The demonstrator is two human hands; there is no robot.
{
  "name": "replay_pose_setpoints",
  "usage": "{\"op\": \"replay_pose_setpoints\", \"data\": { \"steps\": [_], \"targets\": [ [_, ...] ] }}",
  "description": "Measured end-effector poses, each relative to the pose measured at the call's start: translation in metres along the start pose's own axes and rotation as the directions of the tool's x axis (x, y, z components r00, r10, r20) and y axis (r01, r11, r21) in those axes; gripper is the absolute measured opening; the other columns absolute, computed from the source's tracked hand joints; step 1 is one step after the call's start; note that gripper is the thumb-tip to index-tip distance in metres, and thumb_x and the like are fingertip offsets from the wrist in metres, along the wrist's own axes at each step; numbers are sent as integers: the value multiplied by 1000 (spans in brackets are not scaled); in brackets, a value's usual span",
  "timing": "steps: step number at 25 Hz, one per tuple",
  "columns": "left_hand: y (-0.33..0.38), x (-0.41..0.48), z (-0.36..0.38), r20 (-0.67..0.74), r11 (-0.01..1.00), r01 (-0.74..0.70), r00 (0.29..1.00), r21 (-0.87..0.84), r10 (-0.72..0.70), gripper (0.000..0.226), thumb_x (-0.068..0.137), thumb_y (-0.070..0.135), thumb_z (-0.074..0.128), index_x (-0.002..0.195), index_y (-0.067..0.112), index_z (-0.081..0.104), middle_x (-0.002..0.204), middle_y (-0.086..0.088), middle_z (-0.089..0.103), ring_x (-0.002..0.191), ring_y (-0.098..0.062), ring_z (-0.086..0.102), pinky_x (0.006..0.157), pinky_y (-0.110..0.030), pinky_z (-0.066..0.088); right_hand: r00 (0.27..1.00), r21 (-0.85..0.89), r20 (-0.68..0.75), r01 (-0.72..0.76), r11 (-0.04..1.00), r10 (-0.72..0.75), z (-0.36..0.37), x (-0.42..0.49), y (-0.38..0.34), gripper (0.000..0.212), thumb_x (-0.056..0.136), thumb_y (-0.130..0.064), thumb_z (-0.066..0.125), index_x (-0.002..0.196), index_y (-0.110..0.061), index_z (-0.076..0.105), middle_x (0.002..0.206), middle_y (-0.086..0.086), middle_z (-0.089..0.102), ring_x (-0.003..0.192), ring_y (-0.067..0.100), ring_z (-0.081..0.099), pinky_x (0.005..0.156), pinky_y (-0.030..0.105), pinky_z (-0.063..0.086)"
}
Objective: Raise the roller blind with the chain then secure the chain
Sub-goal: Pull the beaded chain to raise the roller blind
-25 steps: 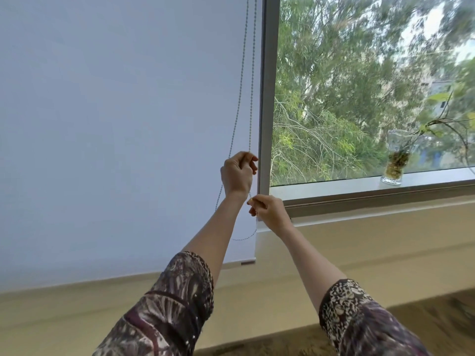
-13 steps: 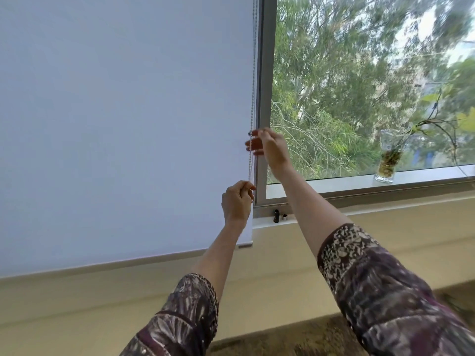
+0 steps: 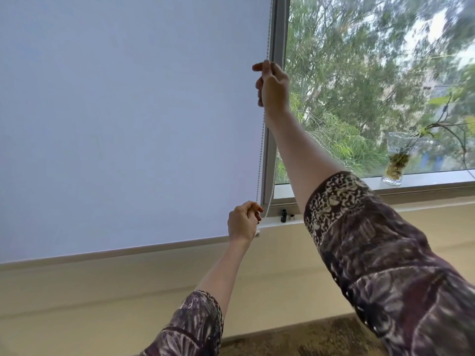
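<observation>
Trees (image 3: 359, 60) filled the window (image 3: 280, 27) beyond a vase (image 3: 395, 160) on the sill (image 3: 431, 179). The pale blind (image 3: 128, 124) hung low at left; right hand (image 3: 273, 86) gripped its chain (image 3: 261, 155) high, left hand (image 3: 243, 222) pinched it low.

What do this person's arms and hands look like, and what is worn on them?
Both arms wear dark purple-brown sleeves with a cream print: the left sleeve and the right sleeve, whose hem band is more densely patterned. Forearms, left hand and right hand are bare: no gloves or watch visible.
</observation>
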State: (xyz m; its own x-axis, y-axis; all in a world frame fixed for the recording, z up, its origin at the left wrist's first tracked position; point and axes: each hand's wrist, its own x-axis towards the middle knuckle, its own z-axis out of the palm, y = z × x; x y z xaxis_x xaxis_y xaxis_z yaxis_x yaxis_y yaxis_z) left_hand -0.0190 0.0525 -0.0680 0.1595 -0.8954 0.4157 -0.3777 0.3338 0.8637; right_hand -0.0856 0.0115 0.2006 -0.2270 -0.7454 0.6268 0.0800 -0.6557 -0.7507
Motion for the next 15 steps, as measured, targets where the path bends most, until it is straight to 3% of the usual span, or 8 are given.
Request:
{"op": "replay_pose_setpoints", "data": {
  "steps": [6,10,12,15],
  "targets": [
    [3,16,-23,208,983,115,975,-142,-84,23,96,14,52,90,7,72,82,-11,75,76,-19,72,85,-36,58,997,-47,10,83,995,-82,3,-12,-9,33,100,-11,36,71,-17,51,51,0,34,40,9,24,39,23,18],
    [18,27,-40,341,983,169,930,-72,-134,26,95,21,55,111,5,68,107,-13,72,95,-20,69,80,-23,51,992,-76,-6,124,989,-125,-7,-17,-15,33,98,-8,36,70,-18,50,49,-1,32,41,10,24,41,23,15],
    [31,33,-49,335,987,149,934,-55,-123,28,95,22,55,115,6,66,113,-12,70,102,-19,66,81,-24,45,988,-94,-31,147,985,-150,-12,-19,-20,34,96,-4,37,68,-18,50,50,-4,33,41,8,26,41,24,16],
    [62,41,-60,295,979,132,952,-154,-82,31,97,20,51,119,2,63,115,-14,69,97,-16,64,78,-20,45,988,-138,-34,143,980,-149,-19,-31,-17,35,91,3,35,70,-18,51,54,-4,37,47,8,29,45,27,19]
  ]
}}
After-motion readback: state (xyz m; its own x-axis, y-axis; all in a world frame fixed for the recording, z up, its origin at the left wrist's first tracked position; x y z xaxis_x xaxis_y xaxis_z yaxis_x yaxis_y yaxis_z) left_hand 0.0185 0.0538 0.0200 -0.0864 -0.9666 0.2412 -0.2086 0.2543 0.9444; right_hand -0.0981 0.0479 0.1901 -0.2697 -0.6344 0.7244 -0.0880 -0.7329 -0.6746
